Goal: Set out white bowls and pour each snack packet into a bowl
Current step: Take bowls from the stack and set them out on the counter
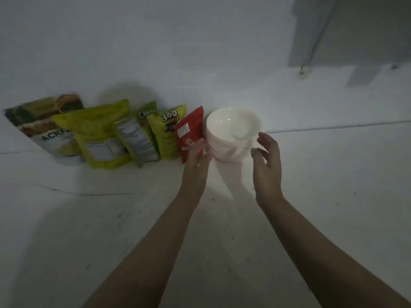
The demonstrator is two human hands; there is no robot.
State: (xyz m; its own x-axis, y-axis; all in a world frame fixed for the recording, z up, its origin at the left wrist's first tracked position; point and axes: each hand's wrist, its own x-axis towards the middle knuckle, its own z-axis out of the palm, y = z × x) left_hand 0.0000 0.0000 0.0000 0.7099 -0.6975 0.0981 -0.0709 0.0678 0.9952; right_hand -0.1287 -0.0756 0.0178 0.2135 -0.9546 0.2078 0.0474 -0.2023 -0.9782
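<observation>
Here my left hand (198, 155) and right hand (265, 157), fingers loosely spread and holding nothing, flank the stack of white bowls (232, 135) to lift it whole; five snack packets (106, 135) lean on the wall left of the stack. Blur hides whether my left fingertips touch the bowls or the red packet (189, 130)

Two bare forearms reach forward side by side from the bottom of the view. The left hand (198, 155) is blurred, fingers extended forward and close together — their exact lie cannot be made out. The right hand (265, 161) is held apart from it, palm turned inward, fingers loosely curved and spread — gripping nothing.
</observation>
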